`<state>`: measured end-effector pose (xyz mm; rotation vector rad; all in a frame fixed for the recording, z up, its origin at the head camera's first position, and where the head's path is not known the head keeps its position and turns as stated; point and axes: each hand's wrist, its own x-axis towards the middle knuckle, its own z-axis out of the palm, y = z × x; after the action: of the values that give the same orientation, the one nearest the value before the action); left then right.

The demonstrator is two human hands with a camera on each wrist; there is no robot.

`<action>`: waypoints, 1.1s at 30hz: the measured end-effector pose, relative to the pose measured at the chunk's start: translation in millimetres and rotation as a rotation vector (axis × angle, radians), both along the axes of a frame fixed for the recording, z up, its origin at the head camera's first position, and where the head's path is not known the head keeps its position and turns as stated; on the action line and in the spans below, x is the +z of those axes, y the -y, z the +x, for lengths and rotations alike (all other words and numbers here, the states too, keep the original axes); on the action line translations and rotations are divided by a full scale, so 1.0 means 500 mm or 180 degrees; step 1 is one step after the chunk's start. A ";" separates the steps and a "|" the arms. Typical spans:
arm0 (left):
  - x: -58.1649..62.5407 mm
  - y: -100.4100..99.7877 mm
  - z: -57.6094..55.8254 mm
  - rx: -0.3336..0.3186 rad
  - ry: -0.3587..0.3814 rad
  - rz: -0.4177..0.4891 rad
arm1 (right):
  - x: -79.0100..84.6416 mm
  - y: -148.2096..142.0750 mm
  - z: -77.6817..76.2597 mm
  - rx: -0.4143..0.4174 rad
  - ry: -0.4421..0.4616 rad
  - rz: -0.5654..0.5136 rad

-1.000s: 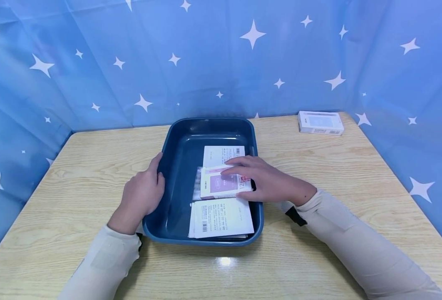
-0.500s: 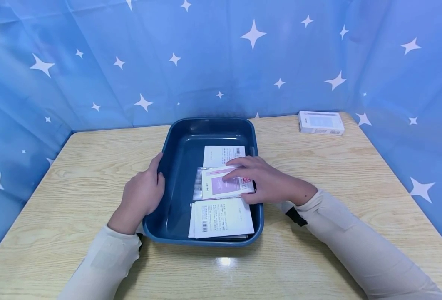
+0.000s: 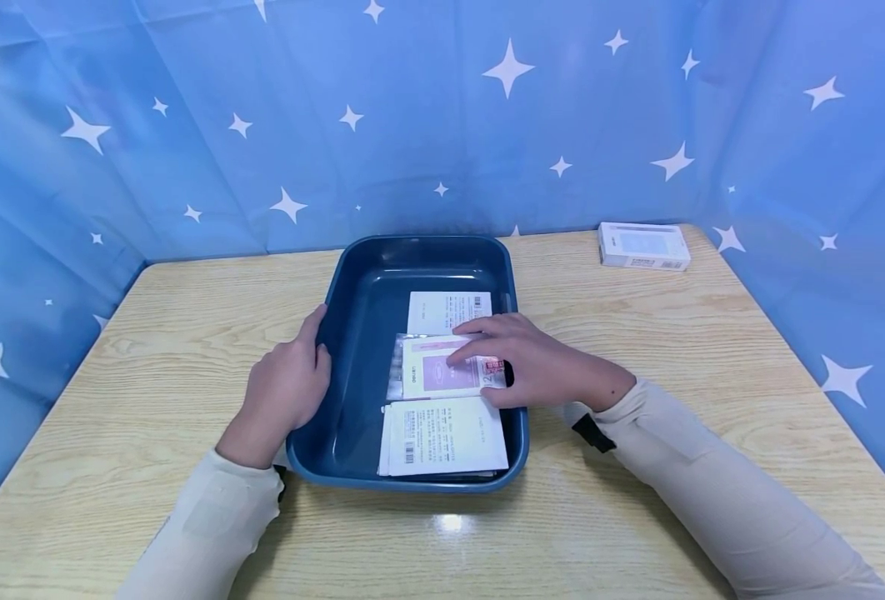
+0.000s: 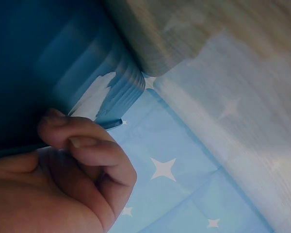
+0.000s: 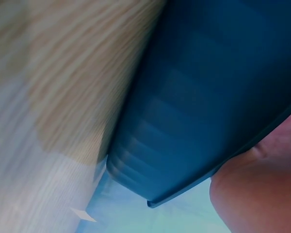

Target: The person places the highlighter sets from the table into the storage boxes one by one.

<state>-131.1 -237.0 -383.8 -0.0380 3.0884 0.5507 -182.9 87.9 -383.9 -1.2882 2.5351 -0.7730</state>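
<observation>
A dark blue plastic tub (image 3: 367, 333) stands on the table with its open top up. My left hand (image 3: 285, 387) grips its left rim, index finger along the edge; in the left wrist view the fingers (image 4: 99, 150) curl at the rim. Inside the tub, my right hand (image 3: 521, 360) spans a flat white-and-purple box (image 3: 442, 371), thumb at the near edge and fingers over the top and far side. A clear plastic wrapper (image 3: 396, 379) pokes out left of the box. White printed packets lie on both sides: one behind (image 3: 442, 310), a stack in front (image 3: 442, 437).
Toward the back right corner of the wooden table (image 3: 210, 333) lies another white box (image 3: 643, 246). A blue star-patterned curtain (image 3: 412, 125) hangs behind the table and along its sides.
The white-and-purple box has turned slightly under my right hand and now lies straighter and flatter between the packets. My left hand has stayed on the tub's rim.
</observation>
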 end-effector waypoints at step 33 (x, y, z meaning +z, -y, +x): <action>0.000 0.000 -0.003 -0.0008 -0.0010 -0.0020 | 0.022 -0.048 -0.002 -0.0519 -0.0259 0.0017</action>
<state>-132.4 -236.9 -384.0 -0.0331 3.0930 0.5415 -184.1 111.9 -372.8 -1.1443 2.7322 -0.7588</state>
